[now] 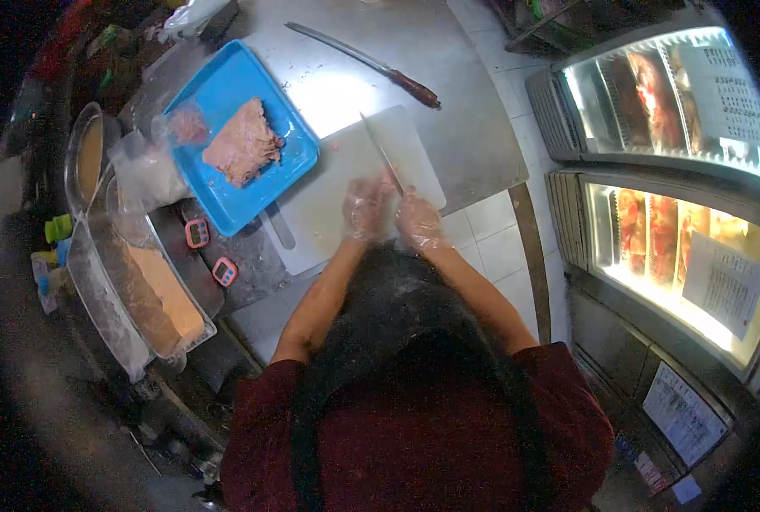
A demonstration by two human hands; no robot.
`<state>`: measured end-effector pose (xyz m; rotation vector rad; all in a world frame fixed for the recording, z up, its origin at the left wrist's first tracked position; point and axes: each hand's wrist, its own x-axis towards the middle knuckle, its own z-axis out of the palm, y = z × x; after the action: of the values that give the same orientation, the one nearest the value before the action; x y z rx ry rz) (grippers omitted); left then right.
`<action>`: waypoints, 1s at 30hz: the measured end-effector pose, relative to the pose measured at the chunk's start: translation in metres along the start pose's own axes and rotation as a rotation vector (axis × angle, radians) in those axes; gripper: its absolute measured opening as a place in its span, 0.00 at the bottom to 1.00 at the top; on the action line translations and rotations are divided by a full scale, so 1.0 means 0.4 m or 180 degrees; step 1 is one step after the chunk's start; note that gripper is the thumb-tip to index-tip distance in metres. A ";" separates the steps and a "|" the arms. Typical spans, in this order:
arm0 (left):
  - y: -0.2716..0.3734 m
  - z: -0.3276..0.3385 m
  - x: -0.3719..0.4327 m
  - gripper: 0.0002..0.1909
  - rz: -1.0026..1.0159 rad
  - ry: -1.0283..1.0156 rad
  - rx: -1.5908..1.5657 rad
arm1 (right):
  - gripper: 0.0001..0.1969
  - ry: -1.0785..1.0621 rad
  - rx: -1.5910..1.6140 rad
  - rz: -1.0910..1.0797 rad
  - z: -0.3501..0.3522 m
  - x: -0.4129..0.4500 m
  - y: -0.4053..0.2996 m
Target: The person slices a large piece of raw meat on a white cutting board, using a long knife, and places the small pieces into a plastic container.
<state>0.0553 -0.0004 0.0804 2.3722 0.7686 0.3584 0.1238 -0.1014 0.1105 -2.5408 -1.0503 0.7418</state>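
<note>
Both my hands wear clear plastic gloves over a white cutting board (316,192). My right hand (418,221) is closed around the handle of a knife (382,153), whose blade points away from me over the board. My left hand (364,208) is at the left of the blade, on a small piece of pinkish meat (386,181), partly hidden by the fingers. Left of the board, its corner over the board's edge, is a blue tray (226,83) holding a slab of raw meat (245,142) and a small plastic bag of meat (188,125).
A long narrow sharpening steel (354,54) with a brown handle lies beyond the board on the metal table (469,121). Two timers (197,233) (224,272) and a clear bin of orange-brown powder (162,288) are at left. Lit glass-door refrigerators (674,256) stand at right.
</note>
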 end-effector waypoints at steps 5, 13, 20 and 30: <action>-0.110 0.104 -0.008 0.13 0.0415 0.0562 -0.0347 | 0.13 0.0233 0.0318 0.0712 0.066 0.025 0.000; -0.026 0.009 0.020 0.12 0.0023 0.0273 -0.0816 | 0.15 -0.0693 0.0218 0.0930 0.088 -0.128 0.033; -0.115 0.077 -0.006 0.14 -0.0582 -0.0479 -0.0485 | 0.17 -0.0354 0.0681 0.1168 -0.058 0.090 -0.085; -0.112 0.078 -0.017 0.12 0.0444 0.0567 -0.0325 | 0.18 0.0671 0.1008 0.0351 0.018 0.003 -0.076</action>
<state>0.0433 0.0097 0.0275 2.3251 0.6488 0.6593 0.1032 -0.0789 0.1177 -2.3531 -0.6707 0.5971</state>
